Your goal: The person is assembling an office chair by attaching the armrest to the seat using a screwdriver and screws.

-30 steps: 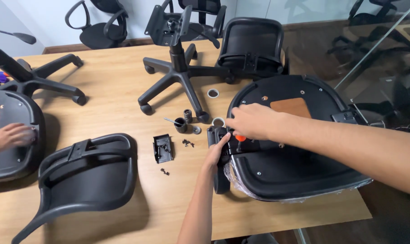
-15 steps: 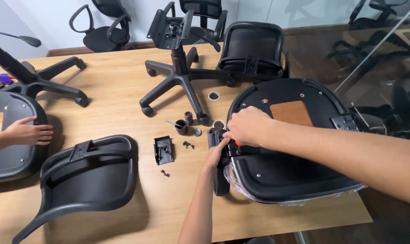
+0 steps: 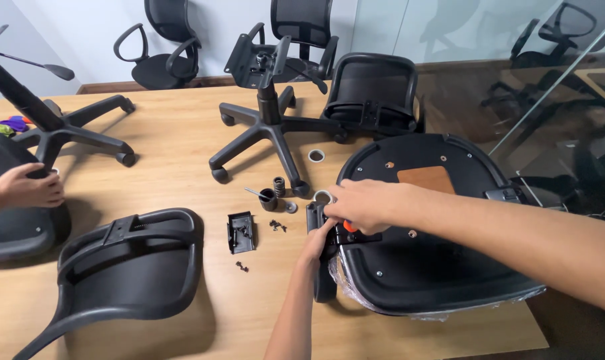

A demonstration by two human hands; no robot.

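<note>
Right hand (image 3: 362, 205) grips orange-handled tool (image 3: 350, 227) at edge of upside-down seat (image 3: 436, 267). Left hand (image 3: 321, 235) holds black armrest (image 3: 321, 267) against seat. One small black tray (image 3: 240, 232), few screws (image 3: 276, 225) nearby. Two wheel bases (image 3: 269, 133) on table (image 3: 176, 140).

Light wooden table (image 3: 169, 143), upturned black seat pan (image 3: 426, 267) in plastic wrap, five-star chair base (image 3: 269, 137), second base (image 3: 52, 130), black backrest (image 3: 126, 267), mesh backrest (image 3: 372, 90), small black tray (image 3: 240, 232), loose screws (image 3: 276, 226), spring (image 3: 279, 187), two plastic rings (image 3: 316, 155)
</note>
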